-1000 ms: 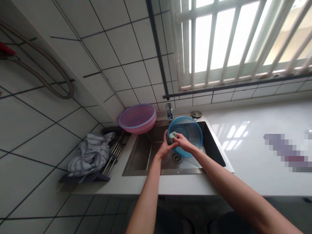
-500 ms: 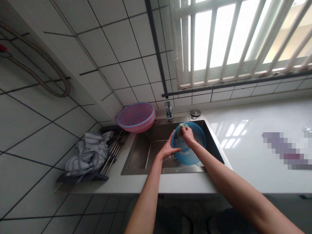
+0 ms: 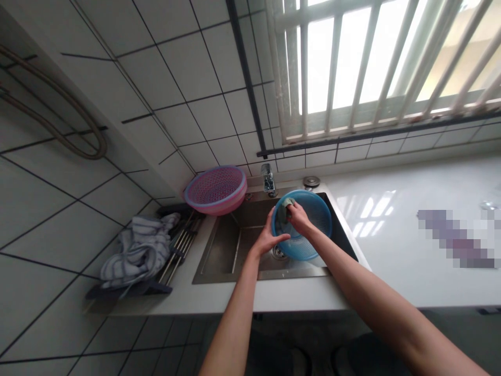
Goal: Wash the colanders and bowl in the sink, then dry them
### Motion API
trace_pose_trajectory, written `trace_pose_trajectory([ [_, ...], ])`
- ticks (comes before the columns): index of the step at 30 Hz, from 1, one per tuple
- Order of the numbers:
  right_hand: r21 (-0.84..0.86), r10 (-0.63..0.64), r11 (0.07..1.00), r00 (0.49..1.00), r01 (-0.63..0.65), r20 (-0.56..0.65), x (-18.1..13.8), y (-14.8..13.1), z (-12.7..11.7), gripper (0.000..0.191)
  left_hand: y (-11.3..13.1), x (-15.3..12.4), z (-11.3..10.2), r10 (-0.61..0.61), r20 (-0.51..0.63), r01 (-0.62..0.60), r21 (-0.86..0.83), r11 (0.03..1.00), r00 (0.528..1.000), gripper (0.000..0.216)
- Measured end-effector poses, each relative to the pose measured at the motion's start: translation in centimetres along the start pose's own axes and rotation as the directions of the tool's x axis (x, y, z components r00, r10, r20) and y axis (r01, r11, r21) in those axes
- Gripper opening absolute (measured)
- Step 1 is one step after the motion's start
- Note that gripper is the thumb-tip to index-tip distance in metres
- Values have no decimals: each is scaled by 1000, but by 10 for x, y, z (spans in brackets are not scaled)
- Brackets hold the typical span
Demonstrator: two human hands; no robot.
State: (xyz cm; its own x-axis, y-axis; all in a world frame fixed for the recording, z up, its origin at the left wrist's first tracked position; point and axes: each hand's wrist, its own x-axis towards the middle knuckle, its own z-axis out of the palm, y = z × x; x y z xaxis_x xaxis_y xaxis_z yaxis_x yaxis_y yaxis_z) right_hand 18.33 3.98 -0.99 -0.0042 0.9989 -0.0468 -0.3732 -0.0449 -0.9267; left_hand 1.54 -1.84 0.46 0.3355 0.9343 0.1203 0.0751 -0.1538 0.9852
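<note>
A round blue plastic basket (image 3: pixel 309 248) is held tilted over the right part of the steel sink (image 3: pixel 219 256). My left hand (image 3: pixel 266 237) grips its left rim, the thumb reaching over the near inner side and the other fingers behind the wall. Inside the basket, my right hand (image 3: pixel 297 216) is closed on a greenish cloth (image 3: pixel 287 204), which lies against the upper left inner wall. The drain (image 3: pixel 277 253) shows just below the basket.
A chrome faucet (image 3: pixel 268 180) stands behind the sink, with a drain plug (image 3: pixel 311 181) to its right. Pink baskets (image 3: pixel 217 193) rest at the sink's back left corner. A striped cloth (image 3: pixel 136 250) lies on a folded rack (image 3: pixel 180 250). White counter (image 3: pixel 391 250) extends right.
The blue basket has tipped and risen slightly, showing more of its inside. My right hand has moved the cloth a little along the left inner wall. The view has shifted slightly.
</note>
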Motion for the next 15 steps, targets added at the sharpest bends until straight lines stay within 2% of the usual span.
trace_pose_trajectory([
  [2,-20,33,999,995,-31,97,-6,3,4,34,3,-2,-1,-128,-51,118,-164,979,990,131],
  [4,-77,79,995,966,-61,248,-16,9,11,35,1,-3,-7,-258,-92,217,-318,923,962,126],
  [6,-150,134,985,913,-82,385,-26,15,17,37,-2,-3,-13,-322,-99,264,-375,889,942,121],
  [8,-198,159,977,876,-75,455,-33,20,22,39,-7,-3,-17,-332,-79,284,-359,889,940,113],
  [10,-193,146,979,879,-63,454,-34,19,23,40,-10,-3,-19,-307,-50,274,-331,903,951,101],
  [12,-138,117,988,914,-68,389,-29,13,20,40,-11,-2,-18,-261,-6,247,-309,919,965,90],
  [15,-8,47,999,986,-46,158,-15,-5,9,39,-9,-1,-13,-190,63,200,-299,933,980,81],
])
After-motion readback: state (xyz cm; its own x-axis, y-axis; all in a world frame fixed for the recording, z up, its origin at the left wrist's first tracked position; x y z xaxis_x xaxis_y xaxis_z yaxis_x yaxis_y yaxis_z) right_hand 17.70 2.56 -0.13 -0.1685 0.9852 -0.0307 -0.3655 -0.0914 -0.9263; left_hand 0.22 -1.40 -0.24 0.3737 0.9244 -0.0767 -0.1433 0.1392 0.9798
